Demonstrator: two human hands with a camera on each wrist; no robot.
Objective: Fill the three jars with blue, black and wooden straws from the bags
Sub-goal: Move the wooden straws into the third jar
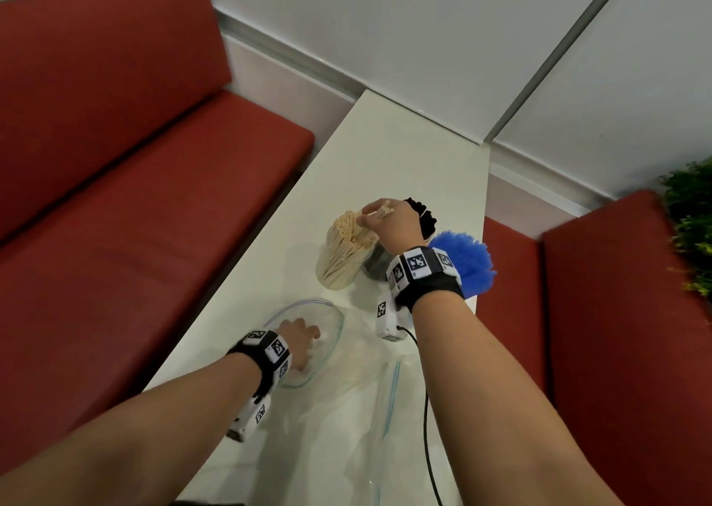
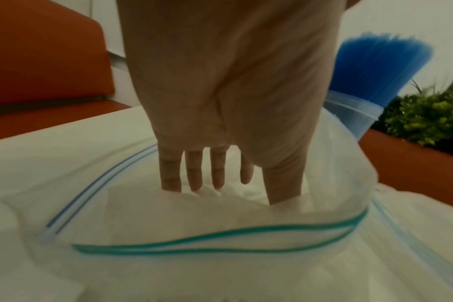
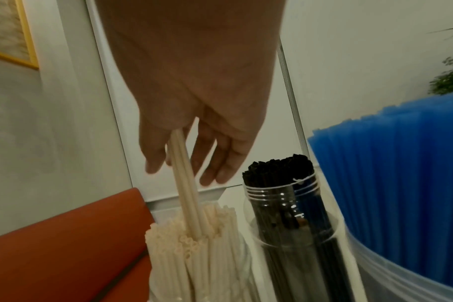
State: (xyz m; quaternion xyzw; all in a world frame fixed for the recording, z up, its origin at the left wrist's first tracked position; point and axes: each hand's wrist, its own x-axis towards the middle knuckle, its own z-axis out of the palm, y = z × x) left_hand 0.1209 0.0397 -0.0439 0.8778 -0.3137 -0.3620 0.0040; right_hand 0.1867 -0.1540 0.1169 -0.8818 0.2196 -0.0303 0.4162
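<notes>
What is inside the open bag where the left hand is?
Only the left hand shows inside the bag; its fingers reach in through the open mouth. No straws are visible there. The fingertips are hidden behind crumpled plastic, so anything under them cannot be seen.

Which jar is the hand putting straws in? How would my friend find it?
Look at the white table by the red bench. Three jars stand together there. It is the left one, the wooden straw jar, under the right hand; its neighbours hold black and blue straws.
</notes>
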